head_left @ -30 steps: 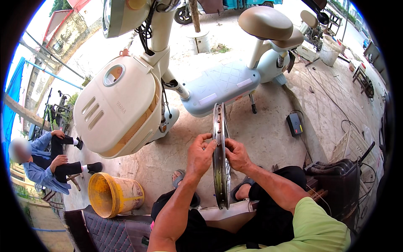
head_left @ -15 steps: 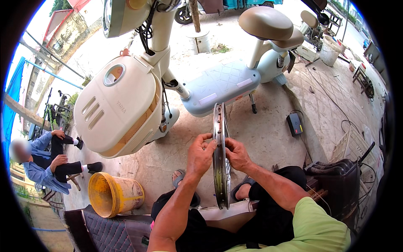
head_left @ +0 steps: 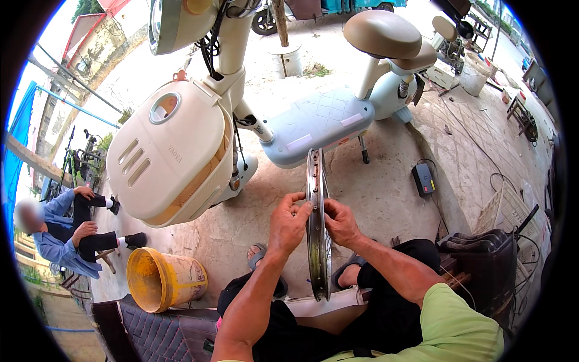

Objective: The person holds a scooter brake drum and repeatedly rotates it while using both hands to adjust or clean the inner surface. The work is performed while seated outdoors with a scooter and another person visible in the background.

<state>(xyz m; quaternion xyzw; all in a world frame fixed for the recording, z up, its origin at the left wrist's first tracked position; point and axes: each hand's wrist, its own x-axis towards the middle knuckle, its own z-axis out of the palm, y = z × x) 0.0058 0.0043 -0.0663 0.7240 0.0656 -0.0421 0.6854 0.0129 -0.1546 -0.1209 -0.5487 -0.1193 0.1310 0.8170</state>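
Observation:
A metal wheel rim (head_left: 315, 256) with a row of small holes stands upright between my knees, seen nearly edge-on. My left hand (head_left: 287, 226) pinches its left side, thumb against the outer face near a hole. On the other side, my right hand (head_left: 342, 223) is closed at the rim's edge, its fingertips partly hidden. Thin bright lines, perhaps spokes, show along the rim's right side. Whether a small part sits between my fingers cannot be made out.
A cream and pale blue electric scooter (head_left: 319, 123) stands ahead. A yellow bucket (head_left: 190, 280) is at my left, near a seated person (head_left: 63, 235). A small black box (head_left: 423, 179) with a cable lies right; a plastic crate (head_left: 503, 211) stands beyond dark padded seats (head_left: 479, 241).

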